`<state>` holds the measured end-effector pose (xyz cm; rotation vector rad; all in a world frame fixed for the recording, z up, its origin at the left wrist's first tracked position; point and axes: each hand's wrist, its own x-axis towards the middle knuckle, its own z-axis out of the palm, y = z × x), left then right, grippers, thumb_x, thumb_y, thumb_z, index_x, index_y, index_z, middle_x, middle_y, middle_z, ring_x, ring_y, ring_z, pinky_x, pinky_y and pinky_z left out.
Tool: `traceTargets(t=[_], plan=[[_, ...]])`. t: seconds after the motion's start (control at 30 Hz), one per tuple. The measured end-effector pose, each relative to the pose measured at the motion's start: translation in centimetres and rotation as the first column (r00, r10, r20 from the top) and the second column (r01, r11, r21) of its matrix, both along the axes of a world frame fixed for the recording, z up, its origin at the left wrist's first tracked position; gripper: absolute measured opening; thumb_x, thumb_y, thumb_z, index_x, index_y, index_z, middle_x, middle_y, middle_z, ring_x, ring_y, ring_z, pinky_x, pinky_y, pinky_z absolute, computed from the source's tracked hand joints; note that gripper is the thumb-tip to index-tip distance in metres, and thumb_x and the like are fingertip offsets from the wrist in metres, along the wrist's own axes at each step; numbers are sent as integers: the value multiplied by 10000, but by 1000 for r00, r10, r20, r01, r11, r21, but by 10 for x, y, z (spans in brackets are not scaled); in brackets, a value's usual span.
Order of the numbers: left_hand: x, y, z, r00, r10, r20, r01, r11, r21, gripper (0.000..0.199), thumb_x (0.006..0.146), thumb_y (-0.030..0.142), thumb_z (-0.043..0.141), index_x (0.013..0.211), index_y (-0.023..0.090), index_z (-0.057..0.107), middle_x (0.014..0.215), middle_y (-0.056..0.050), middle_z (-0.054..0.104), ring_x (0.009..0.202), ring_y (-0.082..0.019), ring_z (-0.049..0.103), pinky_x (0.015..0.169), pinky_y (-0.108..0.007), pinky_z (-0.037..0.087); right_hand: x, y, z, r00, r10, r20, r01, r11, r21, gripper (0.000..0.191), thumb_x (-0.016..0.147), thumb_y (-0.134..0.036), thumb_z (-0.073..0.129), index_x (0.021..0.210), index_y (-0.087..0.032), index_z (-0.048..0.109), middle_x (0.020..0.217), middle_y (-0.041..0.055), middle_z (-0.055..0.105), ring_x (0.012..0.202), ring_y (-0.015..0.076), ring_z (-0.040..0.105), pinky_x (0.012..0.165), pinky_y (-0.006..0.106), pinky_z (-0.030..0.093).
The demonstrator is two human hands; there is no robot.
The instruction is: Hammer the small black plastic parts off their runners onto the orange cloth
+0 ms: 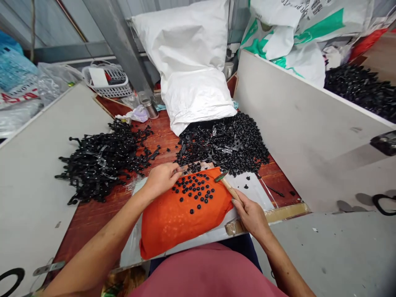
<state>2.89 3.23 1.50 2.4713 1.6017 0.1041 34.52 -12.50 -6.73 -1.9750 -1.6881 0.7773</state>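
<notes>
An orange cloth (176,222) lies across the front of the work surface, with several small round black pieces (192,211) scattered over its upper part. My right hand (252,214) is wrapped round the wooden handle of a small hammer (230,189), whose dark head rests near the cloth's upper right corner. At the cloth's upper left edge is my left hand (163,179), its fingers pinched together; what they hold, if anything, is too small to make out. Beyond the cloth spreads a heap of small black parts (247,144), partly under a white sack (198,74).
A tangled pile of black parts (99,161) sits at the left on the red tabletop (161,123). Upright boards (297,123) flank both sides. A metal-based jar (150,108) and a white basket (114,86) stand at the back left. More black parts (360,88) lie beyond the right board.
</notes>
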Motion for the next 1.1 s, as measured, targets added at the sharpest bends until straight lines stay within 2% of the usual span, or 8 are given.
traceTargets(t=[0.07,0.17,0.4,0.5,0.67,0.77,0.93,1.1], plan=[[22,25,2,999,-41,28,39,996,79,167,944,325,543,919,237,682,975,-63,725,931,-236,662,799,-325,468,0,0,0,1000,4,-16,-4,1000,5,474,1036,-423,413,1483,-374,565,1210,9,784,1095,281,747,853,365,582],[57,66,-5,1000,11,-12,-9,986,165,191,930,322,588,1059,222,688,1101,-110,692,1088,-286,620,912,-370,481,-1,-1,2,998,9,-61,-9,1000,-2,480,1039,-422,409,1495,-367,550,1266,6,763,1134,277,733,890,373,580],[107,128,-35,992,111,64,-112,994,19,351,932,254,584,1272,167,594,1251,-171,681,1112,-288,654,941,-383,495,0,-1,0,994,11,-105,-13,1000,-12,495,1039,-407,406,1517,-354,523,1295,24,749,1169,287,716,940,413,567],[107,145,-34,992,93,80,-91,995,-31,409,851,161,634,1260,174,623,1185,-139,717,1074,-261,673,931,-337,494,1,-1,-1,993,16,-113,-17,1000,-9,491,1036,-401,415,1512,-356,528,1260,25,765,1147,289,725,927,413,572],[82,166,-20,989,89,116,-75,990,-123,437,753,101,631,1181,164,695,979,-73,748,930,-221,683,862,-291,511,1,-1,-2,995,14,-99,-15,1000,-10,491,1035,-405,422,1505,-331,543,1259,39,765,1164,295,719,957,424,566],[68,163,-19,985,106,136,-81,980,-180,465,727,101,609,1178,154,707,876,-53,730,807,-203,673,774,-284,516,0,0,0,995,22,-98,-23,1000,-4,486,1035,-398,423,1503,-345,546,1268,22,761,1159,280,724,965,405,568],[59,146,-31,971,127,204,-64,955,-289,760,647,71,606,1395,208,595,691,41,631,590,-147,592,640,-252,486,-1,0,3,996,29,-88,-28,1000,5,484,1037,-385,420,1505,-383,540,1322,-10,734,1165,269,722,919,381,584],[52,144,-30,916,161,367,-30,940,-339,629,636,59,591,1238,219,680,636,64,512,634,-136,546,659,-239,467,-1,0,3,994,34,-105,-32,999,14,481,1035,-388,426,1501,-376,547,1360,-8,713,1177,268,716,935,383,578]])
